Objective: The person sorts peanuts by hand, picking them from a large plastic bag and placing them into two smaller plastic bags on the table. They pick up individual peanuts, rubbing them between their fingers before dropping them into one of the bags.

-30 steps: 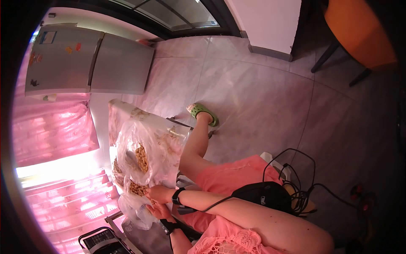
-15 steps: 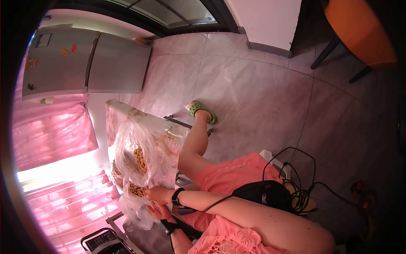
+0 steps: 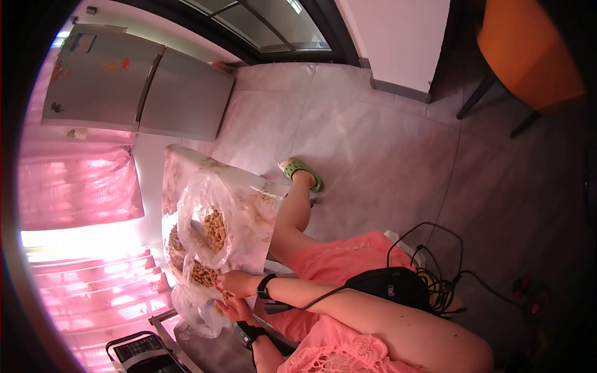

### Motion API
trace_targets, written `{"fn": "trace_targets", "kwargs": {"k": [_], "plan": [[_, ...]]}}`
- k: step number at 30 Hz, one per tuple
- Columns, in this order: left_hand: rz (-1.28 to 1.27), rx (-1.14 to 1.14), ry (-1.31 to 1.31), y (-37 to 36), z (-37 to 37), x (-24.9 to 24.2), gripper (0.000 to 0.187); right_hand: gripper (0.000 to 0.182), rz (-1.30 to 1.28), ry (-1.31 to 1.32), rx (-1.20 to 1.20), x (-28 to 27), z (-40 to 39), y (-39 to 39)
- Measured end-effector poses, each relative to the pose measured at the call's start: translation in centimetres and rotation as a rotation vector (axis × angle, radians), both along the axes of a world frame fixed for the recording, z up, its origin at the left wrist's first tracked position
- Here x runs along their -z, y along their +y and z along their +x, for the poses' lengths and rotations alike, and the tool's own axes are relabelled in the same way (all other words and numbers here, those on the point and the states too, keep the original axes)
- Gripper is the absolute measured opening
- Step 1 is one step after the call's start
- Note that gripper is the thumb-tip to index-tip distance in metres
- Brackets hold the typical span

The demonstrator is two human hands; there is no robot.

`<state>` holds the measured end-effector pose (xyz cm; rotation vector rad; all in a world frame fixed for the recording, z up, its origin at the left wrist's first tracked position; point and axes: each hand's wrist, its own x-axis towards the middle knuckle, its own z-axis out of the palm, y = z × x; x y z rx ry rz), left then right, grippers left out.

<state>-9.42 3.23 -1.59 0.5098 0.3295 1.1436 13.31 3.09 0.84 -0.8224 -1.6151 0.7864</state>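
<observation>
Shelled-in nuts that look like peanuts [image 3: 214, 230] lie in an opened clear plastic bag [image 3: 194, 202] on a table with a floral cover [image 3: 255, 239]. A second pile of peanuts [image 3: 203, 275] sits closer to me, at the fingertips of my right hand [image 3: 237, 283]. Its fingers are bent and pinched together; what is between them is too small to make out. Just below it, my left hand [image 3: 234, 308] has its fingers stretched apart beside a crumpled part of the plastic bag. Both wrists wear black bands.
A black pouch [image 3: 385, 289] with tangled cables [image 3: 444, 292] rests by my lap. A grey fridge [image 3: 180, 93] and pink curtains [image 3: 81, 193] stand beyond the table. An orange chair [image 3: 528, 56] is at the upper right, and a black-framed device [image 3: 146, 354] at the lower left.
The view has shifted slightly, so the table and bags sit a little further right. My hands stay close together by the nearer peanut pile.
</observation>
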Motion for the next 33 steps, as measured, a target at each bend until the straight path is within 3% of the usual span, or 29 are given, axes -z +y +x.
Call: {"fn": "trace_targets", "kwargs": {"k": [5,8,11,13,23,33], "plan": [[0.007,-0.032,-0.137,-1.4,3.8,-1.6,0.054,0.02,-0.062,-0.065,-0.036,0.2,-0.5,0.3],[-0.061,-0.221,-0.125,-2.1,5.6,-2.3,0.054,0.021,-0.097,-0.083,-0.048,-0.1,0.1,0.0],[-0.084,-0.195,-0.32,-2.4,5.4,-1.9,0.053,0.013,-0.109,-0.031,-0.09,-0.8,0.8,-0.1],[-0.037,-0.103,-0.315,-2.3,5.3,-1.0,0.052,0.013,-0.064,-0.059,-0.099,-1.0,1.0,0.1],[-0.102,-0.135,-0.478,-2.9,7.1,-1.7,0.057,0.013,-0.135,-0.191,-0.177,-2.3,1.3,0.2],[-0.103,-0.184,-0.425,-3.0,7.6,-2.8,0.066,0.033,-0.164,-0.161,-0.151,-3.5,0.4,-0.1]]}}
